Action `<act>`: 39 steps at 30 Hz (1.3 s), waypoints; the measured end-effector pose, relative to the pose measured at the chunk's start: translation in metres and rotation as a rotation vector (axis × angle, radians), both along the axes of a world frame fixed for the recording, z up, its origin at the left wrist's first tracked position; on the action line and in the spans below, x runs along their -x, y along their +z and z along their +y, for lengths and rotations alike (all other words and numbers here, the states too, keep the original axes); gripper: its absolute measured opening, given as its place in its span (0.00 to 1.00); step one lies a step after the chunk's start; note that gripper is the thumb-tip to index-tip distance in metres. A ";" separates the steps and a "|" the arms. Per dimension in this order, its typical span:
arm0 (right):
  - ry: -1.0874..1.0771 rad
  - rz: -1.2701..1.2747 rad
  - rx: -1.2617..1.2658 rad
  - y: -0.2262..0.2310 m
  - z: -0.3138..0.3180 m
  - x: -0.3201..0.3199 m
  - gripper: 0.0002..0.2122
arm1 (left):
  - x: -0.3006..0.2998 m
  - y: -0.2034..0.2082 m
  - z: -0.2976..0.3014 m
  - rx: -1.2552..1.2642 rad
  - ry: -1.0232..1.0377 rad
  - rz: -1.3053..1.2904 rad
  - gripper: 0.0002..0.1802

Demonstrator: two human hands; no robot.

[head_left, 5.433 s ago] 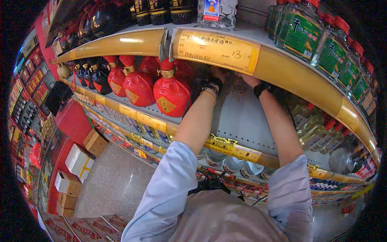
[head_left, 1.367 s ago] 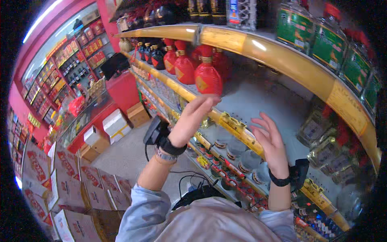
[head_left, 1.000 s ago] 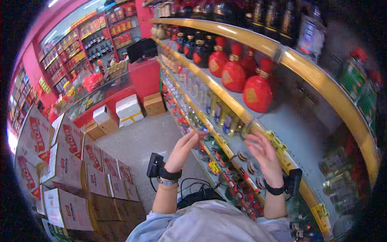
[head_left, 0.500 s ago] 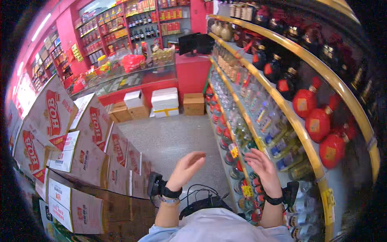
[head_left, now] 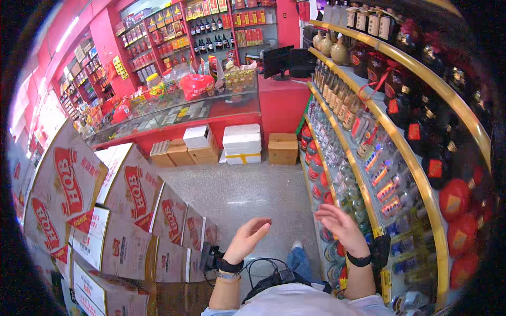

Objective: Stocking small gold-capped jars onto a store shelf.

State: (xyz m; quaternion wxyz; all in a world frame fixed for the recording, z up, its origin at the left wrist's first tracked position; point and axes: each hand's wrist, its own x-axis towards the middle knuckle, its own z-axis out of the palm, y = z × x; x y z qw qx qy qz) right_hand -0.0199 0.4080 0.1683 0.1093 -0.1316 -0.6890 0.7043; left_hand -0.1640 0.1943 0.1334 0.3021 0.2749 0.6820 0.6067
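Note:
Both my hands are held out in front of my body above the aisle floor. My left hand [head_left: 247, 239] holds nothing; its fingers are bent slightly inward with the thumb apart. On that wrist sit a black strap with a small dark device and a beaded bracelet. My right hand [head_left: 342, 229] is also without anything in it, fingers loosely spread, close to the bottle shelves [head_left: 406, 163] on the right but not visibly gripping any bottle. A black strap with a device [head_left: 380, 252] circles that wrist too. Black cables [head_left: 263, 263] hang at my waist.
Stacked white cartons with red print [head_left: 126, 250] line the left side. Ahead stands a glass display counter [head_left: 174, 124] with a red plastic bag [head_left: 196, 86] and jars on it. White boxes [head_left: 241, 139] and a brown carton [head_left: 283, 148] rest on the grey floor [head_left: 237, 184] before it.
The view has shifted forward and left; the counter and shelves appear farther right. My leg and shoe now show below. Both hands remain raised and without anything in them.

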 end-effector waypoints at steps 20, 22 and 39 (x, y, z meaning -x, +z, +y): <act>0.313 -0.001 0.043 -0.027 0.173 0.317 0.18 | 0.257 0.024 0.170 0.112 0.105 0.009 0.18; 0.309 0.002 0.065 -0.027 0.173 0.353 0.19 | 0.294 0.017 0.170 0.103 0.111 -0.009 0.18; 0.282 -0.089 -0.137 -0.010 0.228 0.603 0.19 | 0.563 0.011 0.235 0.005 0.012 -0.041 0.18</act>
